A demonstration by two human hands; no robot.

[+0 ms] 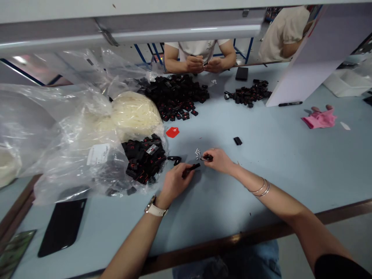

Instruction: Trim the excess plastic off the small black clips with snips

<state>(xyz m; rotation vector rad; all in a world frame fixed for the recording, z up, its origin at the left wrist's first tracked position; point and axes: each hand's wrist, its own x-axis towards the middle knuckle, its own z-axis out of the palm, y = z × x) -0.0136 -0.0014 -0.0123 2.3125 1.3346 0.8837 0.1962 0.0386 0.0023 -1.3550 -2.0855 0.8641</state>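
My left hand point(176, 179), closed, grips a slim black plastic piece point(194, 167) that juts out to the right. Just beyond it, my right hand point(219, 160) pinches what looks like dark tweezers point(207, 158), their thin metal tip pointing left. That tip is beside a small heap of tiny white parts point(197, 152) on the blue table. Left of my hands, a curved black part point(174, 159) lies by a pile of black plastic pieces with red marks point(144, 159) at the mouth of a clear bag. A lone black piece point(237, 140) sits farther right.
Clear plastic bags point(66, 135) with pale contents crowd the left. A red tag point(173, 132), more black pieces point(177, 93), a pink glove point(319, 117) and a black pen point(290, 104) lie on the table. Opposite, a person's hands point(203, 64) work. A white divider point(308, 58) stands right.
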